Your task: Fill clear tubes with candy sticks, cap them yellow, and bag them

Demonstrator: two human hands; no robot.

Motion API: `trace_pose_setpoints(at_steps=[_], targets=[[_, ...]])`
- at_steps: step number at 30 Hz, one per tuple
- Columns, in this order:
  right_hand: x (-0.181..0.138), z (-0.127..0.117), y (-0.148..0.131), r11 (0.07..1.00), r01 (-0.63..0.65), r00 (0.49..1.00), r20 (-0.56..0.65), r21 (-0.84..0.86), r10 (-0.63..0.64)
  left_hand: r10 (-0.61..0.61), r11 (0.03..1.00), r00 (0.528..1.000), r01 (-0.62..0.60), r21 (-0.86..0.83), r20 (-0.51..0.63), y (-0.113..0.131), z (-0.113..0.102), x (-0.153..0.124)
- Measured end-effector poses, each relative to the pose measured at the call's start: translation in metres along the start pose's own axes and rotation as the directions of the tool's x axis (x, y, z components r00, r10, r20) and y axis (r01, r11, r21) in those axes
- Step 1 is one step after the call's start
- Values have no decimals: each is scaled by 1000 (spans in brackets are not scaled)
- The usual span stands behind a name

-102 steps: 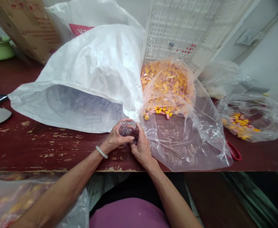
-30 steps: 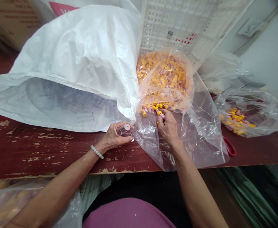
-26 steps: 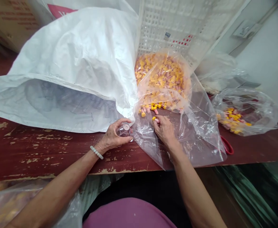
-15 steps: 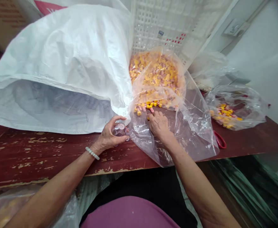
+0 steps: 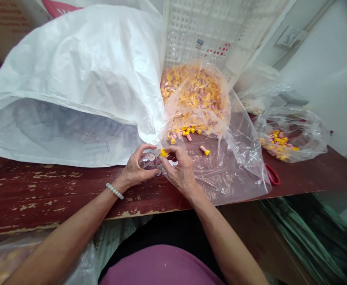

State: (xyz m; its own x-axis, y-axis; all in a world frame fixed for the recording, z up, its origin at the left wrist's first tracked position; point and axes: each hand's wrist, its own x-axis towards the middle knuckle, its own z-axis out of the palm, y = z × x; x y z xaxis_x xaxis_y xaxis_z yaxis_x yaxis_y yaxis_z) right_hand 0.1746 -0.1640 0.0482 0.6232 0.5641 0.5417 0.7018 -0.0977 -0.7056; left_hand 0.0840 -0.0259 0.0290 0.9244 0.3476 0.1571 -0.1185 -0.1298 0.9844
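Observation:
My left hand (image 5: 131,169) is closed around several small clear plastic containers (image 5: 148,161), seemingly tubes, at the mouth of a white sack (image 5: 96,55). Between the thumb and index finger of my right hand (image 5: 181,171) is a small yellow-capped piece (image 5: 164,152), right beside the clear containers. Whether the two touch I cannot tell. Many similar yellow and pink-white pieces (image 5: 198,93) fill a transparent bag (image 5: 243,160), and some have spilled at its opening. One loose yellow-capped piece (image 5: 204,150) lies apart, to the right of my right hand. More clear containers (image 5: 93,130) show faintly inside the sack.
A white perforated crate (image 5: 188,31) stands behind the bag. At right, a smaller clear bag (image 5: 306,136) holds more yellow pieces, with a red loop (image 5: 272,175) near it. The worn red table (image 5: 57,186) has its front edge close to my body.
My right hand has moved left from the spilled pieces to the containers, bringing a yellow-capped piece. A loose piece now shows where that hand was. My left hand has barely moved.

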Motion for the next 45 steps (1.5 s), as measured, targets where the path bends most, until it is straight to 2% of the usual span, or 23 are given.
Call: trace_pose_setpoints(at_steps=[2,5,8,14,23,25,31,37,43,45], targets=[[-8,6,-1,996,64,996,69,-54,-60,7,1000,1000,-7,23,-9,2,1,0],[-15,1,-1,962,194,964,219,-190,-151,13,1000,1000,-12,26,-7,2,1,0],[-20,-6,-6,912,276,931,322,-303,-175,28,998,999,-26,53,-28,0,0,0],[-26,-6,-13,901,239,944,304,-362,-128,54,990,998,-49,132,-35,0,-1,0],[-17,-14,-20,783,333,924,347,-525,-160,78,982,997,-75,173,-15,2,-1,0],[-19,-14,-19,784,339,922,350,-520,-166,87,978,996,-81,192,-23,1,-1,0],[-27,-7,-13,866,283,943,284,-412,-174,106,979,994,-101,175,-16,-3,-2,0],[-21,-5,-14,848,320,936,278,-423,-215,107,984,994,-104,141,-12,-7,-1,1],[-10,-14,-16,795,389,897,388,-465,-211,121,975,992,-113,193,-29,-8,-2,1],[-12,-13,-16,808,383,894,398,-447,-204,121,972,992,-116,202,-16,-7,-2,1]])
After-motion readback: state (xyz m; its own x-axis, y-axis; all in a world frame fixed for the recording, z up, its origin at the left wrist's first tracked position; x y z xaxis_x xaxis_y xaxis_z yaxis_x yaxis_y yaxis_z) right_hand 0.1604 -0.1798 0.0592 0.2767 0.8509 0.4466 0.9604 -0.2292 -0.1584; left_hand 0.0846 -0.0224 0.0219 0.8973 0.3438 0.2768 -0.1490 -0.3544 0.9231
